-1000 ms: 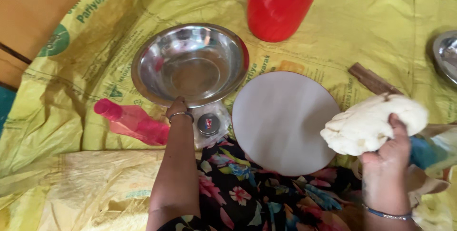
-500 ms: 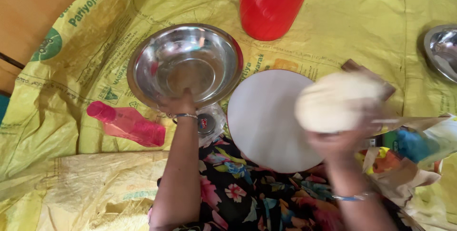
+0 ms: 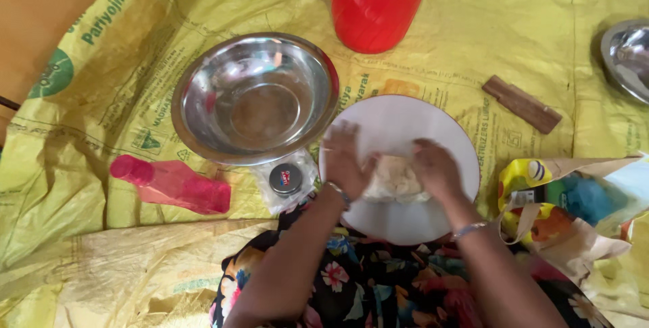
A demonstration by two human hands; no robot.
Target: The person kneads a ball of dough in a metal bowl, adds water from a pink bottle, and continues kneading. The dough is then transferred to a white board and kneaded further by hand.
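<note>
Dough [image 3: 395, 178], one pale lump, sits on the near half of the single round white board [image 3: 405, 125], and most of it is hidden: the left hand [image 3: 345, 159] presses on its left side and the right hand [image 3: 436, 169] on its right, fingers [image 3: 345, 140] of both spread and curved down over it rather than closed tight, so only the strip between the hands shows. Both hands are blurred and their fingertips are hard to tell apart. The board lies on a yellow printed sheet [image 3: 135, 64] spread over the floor, near the sheet's front edge. Left of the board stands one large steel bowl [image 3: 253, 98], nothing to be seen in it; a second steel bowl [image 3: 627, 58] is cut off by the right edge. One red bucket [image 3: 375, 4] at the far edge loses its top to the frame. One red-pink bottle [image 3: 172, 185] lies on its side toward the left front, and one small round tin [image 3: 285, 178] in a clear bag rests just beside the big bowl. One brown wooden stick [image 3: 522, 104] lies right of the board, and crumpled colourful bags [image 3: 574, 199], their contents unclear, sit at the right front
</note>
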